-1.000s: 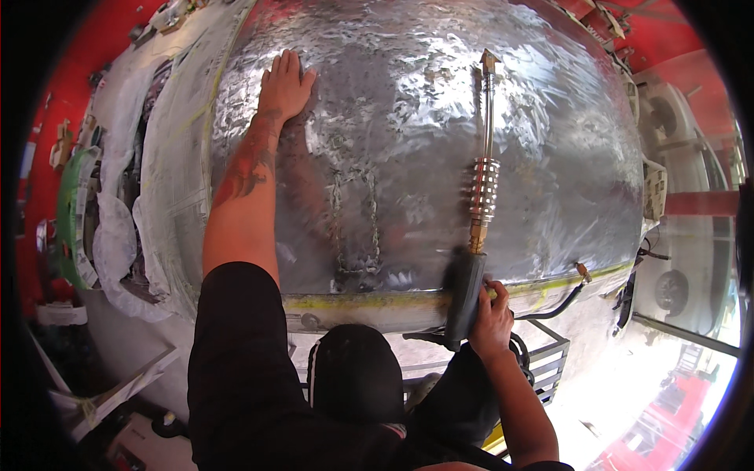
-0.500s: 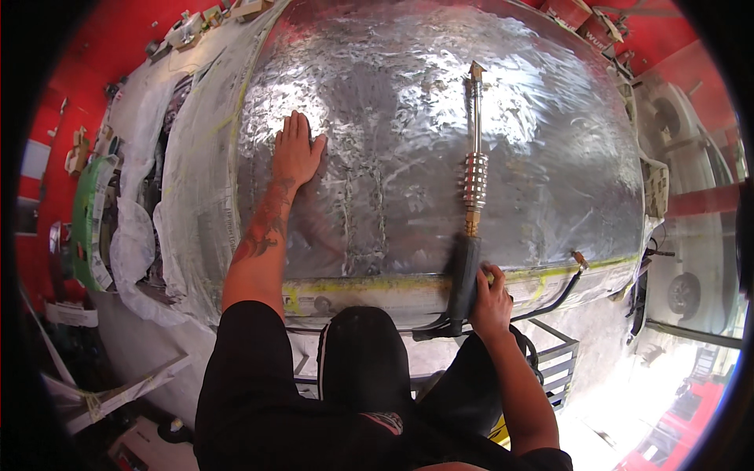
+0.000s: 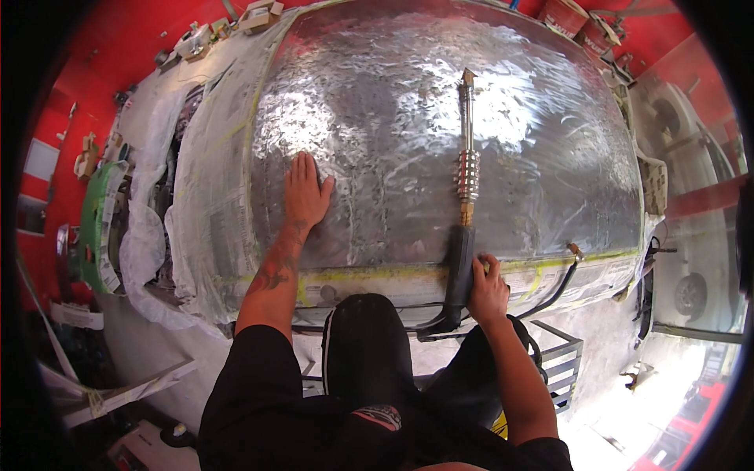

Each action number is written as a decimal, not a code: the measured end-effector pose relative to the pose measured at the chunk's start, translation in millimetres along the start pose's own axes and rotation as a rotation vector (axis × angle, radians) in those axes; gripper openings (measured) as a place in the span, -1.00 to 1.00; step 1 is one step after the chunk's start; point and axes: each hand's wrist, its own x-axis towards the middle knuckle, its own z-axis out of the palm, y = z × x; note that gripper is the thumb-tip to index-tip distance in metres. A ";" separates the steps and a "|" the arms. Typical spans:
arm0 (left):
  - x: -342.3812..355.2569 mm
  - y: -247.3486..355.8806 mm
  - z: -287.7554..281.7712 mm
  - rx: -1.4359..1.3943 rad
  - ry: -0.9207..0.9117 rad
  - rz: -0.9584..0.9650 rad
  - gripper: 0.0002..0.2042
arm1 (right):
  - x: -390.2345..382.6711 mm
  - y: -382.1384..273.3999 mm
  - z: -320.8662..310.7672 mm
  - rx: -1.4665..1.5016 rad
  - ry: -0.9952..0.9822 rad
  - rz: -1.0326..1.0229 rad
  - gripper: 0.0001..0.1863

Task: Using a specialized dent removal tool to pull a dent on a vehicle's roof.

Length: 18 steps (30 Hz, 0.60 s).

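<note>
My left hand (image 3: 307, 188) lies flat on the left part of a bare, scuffed metal panel (image 3: 369, 188), fingers stretched toward its far side. Over the right half of the panel lies a slide-hammer dent puller (image 3: 468, 177), its pointed tip facing away from me. The puller's black handle (image 3: 460, 271) reaches over the taped near edge. Beside that handle is my right hand (image 3: 490, 289), its fingers bent and slightly apart. They do not wrap around the handle; light contact with it cannot be made out.
Masking paper with yellow tape (image 3: 361, 279) borders the panel. A black cable (image 3: 558, 294) with a copper-coloured end clamp (image 3: 576, 252) runs at the near right. Plastic sheeting (image 3: 145, 243) hangs at the left. Below on the right stands a slatted metal frame (image 3: 556, 357).
My left hand has slid back toward me over the panel, staying flat. The puller has shifted slightly left, while my right hand stays beside its handle. The whole view has shifted a little.
</note>
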 end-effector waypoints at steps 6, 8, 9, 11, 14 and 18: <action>-38.5 2.3 2.0 -0.028 0.013 0.022 -0.29 | -1.6 -0.6 1.0 0.023 0.026 -0.019 -0.43; -52.6 4.6 1.9 -0.029 0.007 0.028 -0.28 | -1.5 -0.2 1.0 0.026 0.028 -0.018 -0.42; -60.1 6.2 1.8 -0.032 0.003 0.029 -0.28 | -1.4 0.2 0.7 0.026 0.027 -0.021 -0.41; -78.6 10.2 1.0 -0.039 0.031 0.080 -0.28 | -1.3 -1.0 -3.1 0.036 0.017 -0.016 -0.41; -106.8 26.5 -5.4 -0.016 -0.040 0.242 -0.26 | -0.9 2.7 0.4 0.040 0.010 -0.009 -0.40; -96.2 72.6 -17.8 -0.029 -0.196 0.463 -0.25 | -3.9 5.6 2.5 0.028 0.000 -0.009 -0.40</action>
